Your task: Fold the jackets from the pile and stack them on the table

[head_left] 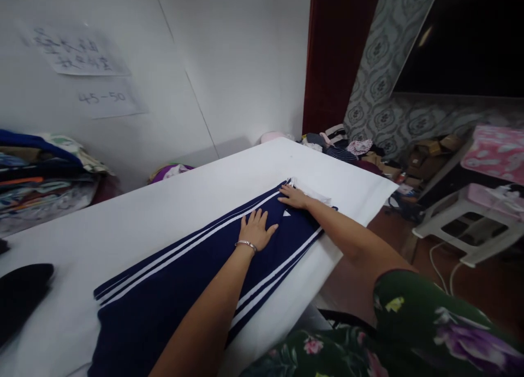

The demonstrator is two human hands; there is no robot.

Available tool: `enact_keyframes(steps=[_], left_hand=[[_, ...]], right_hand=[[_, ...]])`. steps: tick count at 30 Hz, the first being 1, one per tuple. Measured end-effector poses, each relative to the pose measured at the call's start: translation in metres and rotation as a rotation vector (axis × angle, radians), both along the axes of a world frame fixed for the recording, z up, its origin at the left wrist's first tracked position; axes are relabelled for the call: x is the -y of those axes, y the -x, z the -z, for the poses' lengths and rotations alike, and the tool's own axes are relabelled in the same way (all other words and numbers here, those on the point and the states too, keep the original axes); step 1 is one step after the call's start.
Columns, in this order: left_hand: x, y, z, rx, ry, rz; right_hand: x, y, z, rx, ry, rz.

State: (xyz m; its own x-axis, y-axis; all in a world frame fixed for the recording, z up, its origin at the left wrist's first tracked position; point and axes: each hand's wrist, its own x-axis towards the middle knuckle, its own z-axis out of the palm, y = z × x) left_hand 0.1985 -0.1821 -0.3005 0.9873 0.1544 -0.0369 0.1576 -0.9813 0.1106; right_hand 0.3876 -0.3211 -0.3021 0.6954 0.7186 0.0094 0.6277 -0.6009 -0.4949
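Note:
A navy blue garment (192,268) with white stripes down both long sides lies spread out on the white table (131,224). I cannot tell whether it is a skirt, a dress or trousers. My left hand (257,232), with a silver bracelet at the wrist, rests flat on its upper middle, fingers spread. Farther up, my right hand (292,196) lies on the cloth near the far end, its fingers stretched toward the striped edge. Beside that hand is a small white triangle (286,214) on the navy cloth. White fabric (313,191) shows at the garment's far end.
Folded clothes (41,175) are stacked at the left by the wall. A black item (24,295) lies on the table's near left. Beyond the far end sit more clothes (344,148) and cardboard boxes (429,153). A plastic stool (475,219) stands to the right.

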Motion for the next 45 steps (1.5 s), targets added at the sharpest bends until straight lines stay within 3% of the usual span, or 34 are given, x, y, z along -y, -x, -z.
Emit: enact_keyframes(steps=[3,6,10,14,19,25,28,32,35,40,45], left_hand=[[0.0,0.0,-0.001,-0.002,0.0,-0.002],[0.0,-0.001,-0.001,-0.001,0.003,0.0],[-0.001,-0.002,0.002,0.015,-0.004,0.006],[-0.002,-0.004,0.004,0.012,-0.002,0.0],[-0.001,0.0,0.001,0.008,0.047,-0.002],[-0.002,0.003,-0.001,-0.006,0.138,-0.016],[-0.003,0.002,-0.005,-0.028,0.201,-0.031],[-0.003,0.014,-0.01,-0.045,0.202,-0.034],[-0.009,0.042,-0.015,-0.037,0.159,-0.029],[-0.033,0.115,-0.023,-0.053,0.132,-0.069],[-0.073,0.197,-0.027,-0.036,0.06,-0.325]], right_hand=[[0.036,-0.007,-0.018,-0.023,-0.125,0.053],[0.094,-0.008,-0.027,-0.021,-0.347,0.203],[0.165,0.013,-0.014,-0.064,-0.483,0.38],[0.185,0.041,0.011,-0.065,-0.501,0.377],[0.164,0.046,0.024,0.088,-0.386,0.247],[0.151,0.044,0.02,0.325,-0.212,0.133],[0.134,0.06,0.011,0.439,-0.24,0.078],[0.082,0.093,-0.003,0.405,-0.342,-0.101],[0.037,0.112,-0.009,0.354,-0.314,-0.18],[-0.018,0.134,-0.007,0.29,-0.107,-0.276],[-0.033,0.144,0.009,0.303,0.096,-0.384]])
